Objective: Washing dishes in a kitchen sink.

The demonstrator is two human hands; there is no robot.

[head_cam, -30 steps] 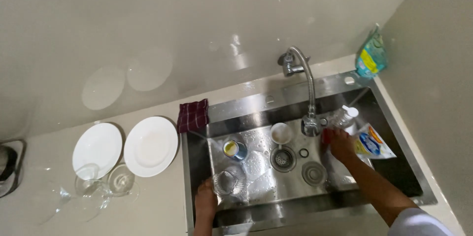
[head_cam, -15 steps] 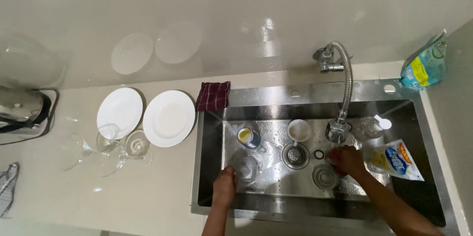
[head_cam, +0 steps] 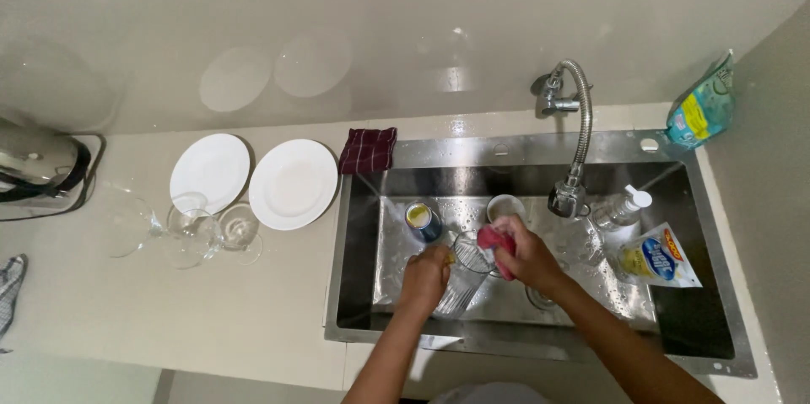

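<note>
Quick log from my remote seat. Half a second back both hands were low in the basin, apart, the left at a glass lying on the sink floor, the right near the drain by the pouch. Now they had come together over the middle of the steel sink [head_cam: 354, 202]. My left hand [head_cam: 424, 279] had lifted the clear ribbed glass [head_cam: 462, 279] off the floor and held it tilted, mouth up toward the faucet side, fingers wrapped round its rim end. My right hand [head_cam: 525, 254] had picked up a pink sponge [head_cam: 496, 241] and pressed it at the glass mouth, fingers bunched tight on it.

I read that as scrubbing having started on this glass; the rest sat unwashed.

In the basin were a blue cup with yellow inside [head_cam: 422, 220], a white cup [head_cam: 504, 206] under the faucet [head_cam: 577, 130], a clear pump bottle [head_cam: 622, 207] and a dish soap refill pouch [head_cam: 656, 256].

On the counter lay two white plates [head_cam: 293, 182], some wine glasses [head_cam: 202, 231] and a maroon checked cloth [head_cam: 368, 149], same spots as before. The view itself had shifted right.
</note>
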